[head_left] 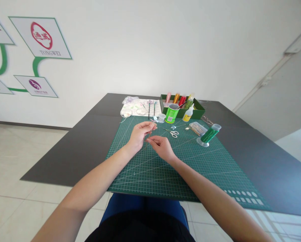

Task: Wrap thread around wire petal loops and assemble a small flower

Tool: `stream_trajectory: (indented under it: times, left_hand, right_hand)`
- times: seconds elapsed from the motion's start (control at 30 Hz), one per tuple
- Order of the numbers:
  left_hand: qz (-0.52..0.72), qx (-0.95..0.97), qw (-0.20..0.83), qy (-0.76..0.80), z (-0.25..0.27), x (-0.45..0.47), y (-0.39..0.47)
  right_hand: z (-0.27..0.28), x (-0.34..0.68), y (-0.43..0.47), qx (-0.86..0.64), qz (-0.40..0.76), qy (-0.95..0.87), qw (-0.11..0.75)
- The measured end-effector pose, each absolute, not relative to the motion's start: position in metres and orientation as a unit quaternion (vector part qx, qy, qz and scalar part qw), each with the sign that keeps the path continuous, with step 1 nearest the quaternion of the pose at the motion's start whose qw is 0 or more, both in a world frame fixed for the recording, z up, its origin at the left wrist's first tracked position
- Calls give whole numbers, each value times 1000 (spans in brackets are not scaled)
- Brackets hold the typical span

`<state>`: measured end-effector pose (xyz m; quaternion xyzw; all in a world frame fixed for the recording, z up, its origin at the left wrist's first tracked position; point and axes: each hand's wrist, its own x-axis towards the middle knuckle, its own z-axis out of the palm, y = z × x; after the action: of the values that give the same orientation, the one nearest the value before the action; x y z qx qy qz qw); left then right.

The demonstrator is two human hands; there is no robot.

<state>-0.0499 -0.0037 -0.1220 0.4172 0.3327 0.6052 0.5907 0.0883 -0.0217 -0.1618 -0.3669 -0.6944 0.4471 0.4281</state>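
Note:
My left hand (141, 133) is closed in a pinch around the thin stem of a small pale blue flower (155, 118), whose petals show just above the fingertips. Slightly lower and to the right, my right hand (161, 145) is pinched on a thin brownish strand (146, 145) that runs down from the left hand. Whether this is thread or wire is too fine to tell. Both hands are over the green cutting mat (150, 174). White-handled scissors (174, 133) lie beyond my right hand, near another small blue flower (173, 127).
A spool of green thread (209, 134) stands at the right beside a clear box (198, 128). Farther back are a glue bottle (188, 114), a green can (171, 114), a small clear tub (161, 118) and a dark green box (200, 112) of thread spools. A white cloth (132, 108) lies back left.

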Motion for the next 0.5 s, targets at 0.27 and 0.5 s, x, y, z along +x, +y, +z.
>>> stream_trajectory:
  times: [0.27,0.5]
  left_hand:
    - [634,392,587,316,-116,-53,-2]
    - [668,439,510,317,-111,-63,2]
  right_hand:
    - [-166,79,-29,-363,494,-674,412]
    - [-170,79,-27,-416,537,-644,352]
